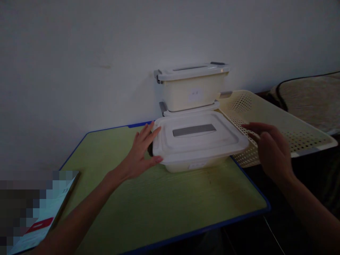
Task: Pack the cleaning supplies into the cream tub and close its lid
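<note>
A white lidded storage box [193,147] with a grey strip on its lid sits on the green tabletop [148,205]. My left hand [142,152] touches the left end of its lid, fingers spread and thumb at the front corner. Off the box's right end is my right hand [273,148], its fingers partly bent and apart, with nothing visible in them. Part of the left end latch is hidden behind my left hand. Behind, a second white box [195,86] with grey latches stands on top of another lid [191,109].
A cream perforated basket [281,124] stands right of the table, beside the boxes. The table has a blue rim [212,228]. At lower left is a tablet-like screen [45,216], partly pixelated. A wall rises behind; a beige cushion [310,99] lies at right.
</note>
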`<state>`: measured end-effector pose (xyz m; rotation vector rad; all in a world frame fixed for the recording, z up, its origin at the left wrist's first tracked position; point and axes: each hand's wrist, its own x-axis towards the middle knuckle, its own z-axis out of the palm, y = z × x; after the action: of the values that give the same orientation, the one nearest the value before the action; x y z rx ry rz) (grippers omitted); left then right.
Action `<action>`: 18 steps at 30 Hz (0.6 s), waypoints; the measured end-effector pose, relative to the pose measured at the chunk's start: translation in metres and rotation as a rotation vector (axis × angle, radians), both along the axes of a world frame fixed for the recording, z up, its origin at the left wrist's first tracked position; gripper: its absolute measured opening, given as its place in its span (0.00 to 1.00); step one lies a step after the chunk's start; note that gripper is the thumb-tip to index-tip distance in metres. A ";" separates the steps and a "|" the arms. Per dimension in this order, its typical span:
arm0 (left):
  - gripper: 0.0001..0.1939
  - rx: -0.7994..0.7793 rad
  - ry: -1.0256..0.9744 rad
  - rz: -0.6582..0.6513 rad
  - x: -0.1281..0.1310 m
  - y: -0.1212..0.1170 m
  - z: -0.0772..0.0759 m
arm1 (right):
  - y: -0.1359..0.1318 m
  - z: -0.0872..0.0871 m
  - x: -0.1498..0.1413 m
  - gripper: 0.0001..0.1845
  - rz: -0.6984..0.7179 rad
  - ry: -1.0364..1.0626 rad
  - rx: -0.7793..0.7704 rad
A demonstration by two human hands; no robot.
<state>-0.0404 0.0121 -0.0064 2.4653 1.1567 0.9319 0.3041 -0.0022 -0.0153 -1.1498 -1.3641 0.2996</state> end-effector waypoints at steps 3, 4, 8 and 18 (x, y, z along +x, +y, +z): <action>0.36 -0.010 0.023 -0.038 0.001 0.013 0.024 | 0.017 0.026 -0.004 0.17 -0.033 -0.100 -0.064; 0.35 -0.031 0.058 -0.031 0.004 0.018 0.032 | 0.024 0.035 -0.007 0.19 -0.009 -0.199 -0.118; 0.38 -0.112 0.343 0.036 0.033 0.034 0.051 | 0.054 0.054 -0.027 0.28 0.151 -0.671 -0.225; 0.38 -0.151 0.637 0.059 0.058 0.040 0.042 | 0.082 0.043 -0.036 0.41 0.257 -1.145 -0.414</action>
<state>0.0179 0.0525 0.0355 2.6827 1.4175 0.0378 0.2677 0.0795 0.0281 -1.5759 -2.5490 0.0810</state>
